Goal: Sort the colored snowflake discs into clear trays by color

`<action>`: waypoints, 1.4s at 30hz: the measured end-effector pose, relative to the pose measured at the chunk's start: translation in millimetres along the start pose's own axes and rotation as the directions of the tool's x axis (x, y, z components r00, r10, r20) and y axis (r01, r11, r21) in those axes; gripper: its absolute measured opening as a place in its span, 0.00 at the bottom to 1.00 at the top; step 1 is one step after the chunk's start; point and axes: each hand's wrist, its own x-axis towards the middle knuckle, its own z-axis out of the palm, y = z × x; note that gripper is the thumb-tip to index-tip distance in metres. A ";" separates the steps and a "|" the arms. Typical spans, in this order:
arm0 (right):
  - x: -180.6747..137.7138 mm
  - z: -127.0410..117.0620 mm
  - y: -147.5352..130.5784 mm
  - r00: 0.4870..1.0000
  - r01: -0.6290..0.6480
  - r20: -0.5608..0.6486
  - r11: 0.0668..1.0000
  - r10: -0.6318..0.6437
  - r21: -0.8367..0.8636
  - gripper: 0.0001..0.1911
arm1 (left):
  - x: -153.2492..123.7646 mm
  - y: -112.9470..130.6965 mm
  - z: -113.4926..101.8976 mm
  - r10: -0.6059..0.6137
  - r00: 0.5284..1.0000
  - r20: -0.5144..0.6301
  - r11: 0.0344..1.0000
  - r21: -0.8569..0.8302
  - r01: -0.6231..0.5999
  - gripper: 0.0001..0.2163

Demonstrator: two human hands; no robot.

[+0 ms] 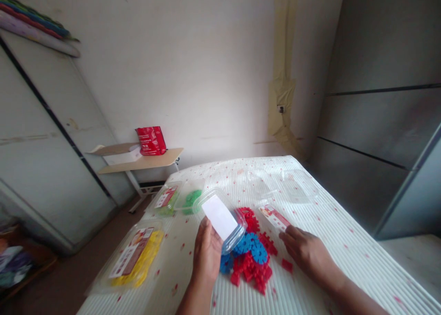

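My left hand (pixel 208 246) grips a clear plastic container (pixel 241 223), held tilted over the table with a blank white label facing me. Something blue shows at its right side; I cannot tell whether it is inside or behind. My right hand (pixel 305 248) has its fingers closed at the near end of a clear lid with a red-and-white label (pixel 274 216). Its fingertips are partly hidden. Between my hands lies a loose pile of red gear-shaped plastic pieces (pixel 253 267) and blue gear-shaped plastic pieces (pixel 258 250). A single red piece (pixel 287 265) lies apart by my right hand.
At left, a labelled container of yellow pieces (pixel 151 255) lies near a labelled container (pixel 167 200) with light green pieces. Green pieces (pixel 193 198) fill another clear container. Clear plastic containers (pixel 298 186) lie at the far right. Beyond, a small table (pixel 158 160) holds a red bag (pixel 151 140).
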 end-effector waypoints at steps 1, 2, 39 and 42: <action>0.2 -0.1 0.1 1.000 0.000 -0.005 1.000 0.000 0.002 0.16 | -0.4 0.2 0.3 0.000 1.000 -0.002 1.000 0.001 0.000 0.19; 0.3 -0.1 0.3 1.000 0.000 -0.008 1.000 0.000 0.002 0.16 | -0.7 0.4 0.7 0.001 1.000 -0.006 1.000 0.002 -0.001 0.19; 40.2 -17.3 -53.4 0.769 -0.323 0.496 -0.424 0.403 0.846 0.14 | -15.7 12.8 25.7 -0.048 0.995 0.082 0.989 -0.134 0.059 0.19; 44.2 -15.1 -63.7 0.784 -0.314 0.496 -0.452 0.373 0.835 0.12 | -15.3 9.0 22.2 -0.038 0.995 0.092 0.993 -0.110 0.048 0.19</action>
